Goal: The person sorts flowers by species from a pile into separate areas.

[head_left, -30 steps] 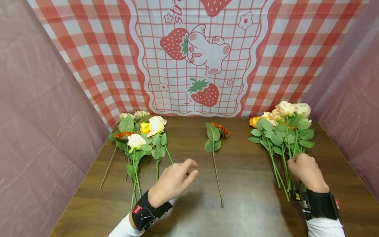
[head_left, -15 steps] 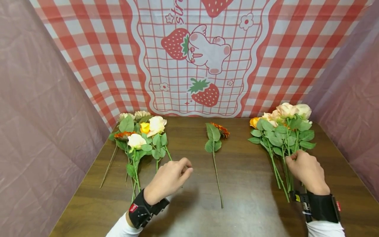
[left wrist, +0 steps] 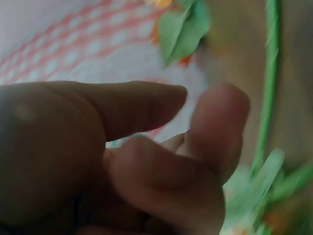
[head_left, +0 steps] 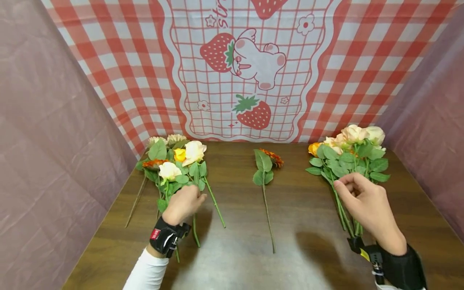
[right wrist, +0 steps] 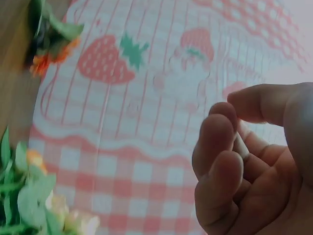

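Observation:
My left hand (head_left: 184, 204) hovers over the left pile of flowers, covering some of their stems. In the left wrist view its fingers are bent with a gap to the thumb, and nothing is between them; a green stem (left wrist: 270, 78) runs beside them. The pile has a white rose (head_left: 169, 171), a larger cream rose (head_left: 195, 152), a yellow rose (head_left: 179, 155) and an orange flower (head_left: 154, 163). My right hand (head_left: 369, 209), loosely curled and holding nothing, is above the stems of the right bunch of cream roses (head_left: 353, 135).
A single orange flower (head_left: 272, 157) lies on the wooden table (head_left: 239, 249) between the two groups, its stem pointing towards me. Behind stands a red-and-white checked cloth (head_left: 127, 72) with strawberries. Pinkish curtains (head_left: 47, 133) hang at both sides.
My left hand has moved left, from beside the left pile to over its stems. My right hand has lifted off the right bunch, its fingers loosening and turning inwards. The flowers lie as before.

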A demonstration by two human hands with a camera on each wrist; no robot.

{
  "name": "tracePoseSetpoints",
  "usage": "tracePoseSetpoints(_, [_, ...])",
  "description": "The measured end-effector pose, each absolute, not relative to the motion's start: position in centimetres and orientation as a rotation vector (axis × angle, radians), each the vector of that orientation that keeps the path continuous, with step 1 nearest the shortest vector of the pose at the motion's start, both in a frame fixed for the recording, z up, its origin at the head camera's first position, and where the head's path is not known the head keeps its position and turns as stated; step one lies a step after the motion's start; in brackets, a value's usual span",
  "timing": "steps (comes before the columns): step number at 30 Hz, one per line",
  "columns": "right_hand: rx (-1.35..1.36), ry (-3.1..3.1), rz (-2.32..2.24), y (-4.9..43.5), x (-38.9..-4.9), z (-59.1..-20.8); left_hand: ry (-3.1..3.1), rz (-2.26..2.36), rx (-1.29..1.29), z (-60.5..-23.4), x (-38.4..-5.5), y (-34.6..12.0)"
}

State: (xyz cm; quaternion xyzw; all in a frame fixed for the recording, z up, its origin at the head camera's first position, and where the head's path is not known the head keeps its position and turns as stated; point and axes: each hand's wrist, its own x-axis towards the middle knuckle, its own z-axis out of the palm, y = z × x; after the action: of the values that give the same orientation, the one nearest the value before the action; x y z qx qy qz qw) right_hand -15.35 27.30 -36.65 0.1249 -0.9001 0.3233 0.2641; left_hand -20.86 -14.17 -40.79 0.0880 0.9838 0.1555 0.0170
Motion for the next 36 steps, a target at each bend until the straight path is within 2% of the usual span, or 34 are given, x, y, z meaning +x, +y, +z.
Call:
tracePoseSetpoints(8, [0.626,-2.461,0.874,23.4,-15.0,-37.3,2.978,0.408,0.349,-45.2,-20.9,-10.6])
tracePoseSetpoints(19, [0.775,-2.534,0.884,21.6,-15.1,-38.7,2.805,0.677,0.324,-45.5,-21.6,-12.0])
tracePoseSetpoints(24, [0.782,-2.537,0.89,21.5,-15.1,-38.7,2.77,0.771,0.298,-44.3,-21.7,-13.1])
tracePoseSetpoints(36, [0.788,-2.602,0.934,21.0,-14.9,-39.0,2.768,0.989,0.281,-38.5,-20.0,-14.3])
